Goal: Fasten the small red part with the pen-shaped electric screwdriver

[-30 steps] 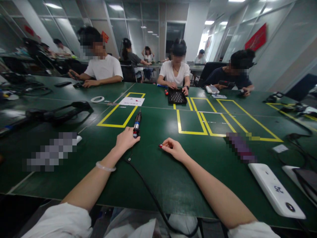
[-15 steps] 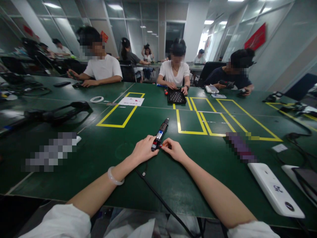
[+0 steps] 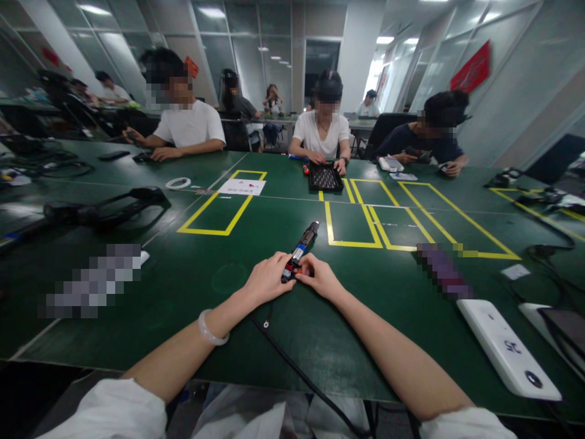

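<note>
A slim black handheld device (image 3: 305, 242) lies slanted on the green table, its metal tip pointing away from me. Its inside is exposed and shows a blue and silver cylinder along the middle. My left hand (image 3: 265, 281) is closed around the near end, thumb and fingers at either side. Against that same end, my right hand (image 3: 322, 279) is pinched on a small orange-red part (image 3: 300, 270), largely covered by the fingers. Whether the part is seated in the device or loose, I cannot tell.
A black cable (image 3: 292, 360) with a ring end runs below my hands. White power bank (image 3: 507, 347) lies right, a black headset-like frame (image 3: 109, 207) left. Yellow tape outlines (image 3: 356, 245) mark the table. Across it, a person handles a black tray (image 3: 325, 188); others sit nearby.
The device's far end has swung slightly to the right and nearer. My right fingers have moved closer in against its near end, beside the left hand.
</note>
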A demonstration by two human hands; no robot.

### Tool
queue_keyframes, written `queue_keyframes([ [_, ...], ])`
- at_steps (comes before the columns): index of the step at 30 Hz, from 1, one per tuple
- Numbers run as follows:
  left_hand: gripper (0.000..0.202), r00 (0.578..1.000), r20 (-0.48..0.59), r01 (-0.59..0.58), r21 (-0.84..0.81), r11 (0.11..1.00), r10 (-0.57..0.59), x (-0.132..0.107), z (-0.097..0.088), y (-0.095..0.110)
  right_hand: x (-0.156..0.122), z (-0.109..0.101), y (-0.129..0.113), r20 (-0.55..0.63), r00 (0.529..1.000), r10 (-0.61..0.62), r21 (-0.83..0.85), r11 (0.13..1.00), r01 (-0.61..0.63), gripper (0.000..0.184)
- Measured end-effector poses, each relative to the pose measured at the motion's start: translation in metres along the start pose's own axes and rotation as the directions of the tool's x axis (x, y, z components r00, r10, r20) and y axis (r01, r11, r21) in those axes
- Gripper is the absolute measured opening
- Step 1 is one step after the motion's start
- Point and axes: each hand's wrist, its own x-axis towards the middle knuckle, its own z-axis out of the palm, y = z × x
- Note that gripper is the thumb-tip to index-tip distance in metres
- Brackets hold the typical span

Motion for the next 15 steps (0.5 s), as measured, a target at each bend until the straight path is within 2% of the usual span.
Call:
queue_keyframes([
  [8, 0.056, 1.000, 0.010, -0.012, 0.013, 1.000, 0.012, -0.0016, -0.0017, 0.0012, -0.0023, -0.0041, -0.0050, 0.038, 0.997, -0.062, 0.040, 0.997, 0.060, 0.004],
  [15, 0.060, 1.000, 0.003, 0.031, 0.025, 0.999, -0.031, 0.0002, 0.0000, 0.0071, -0.0024, -0.0029, -0.0033, 0.028, 0.998, -0.056, 0.021, 0.998, 0.055, 0.002],
])
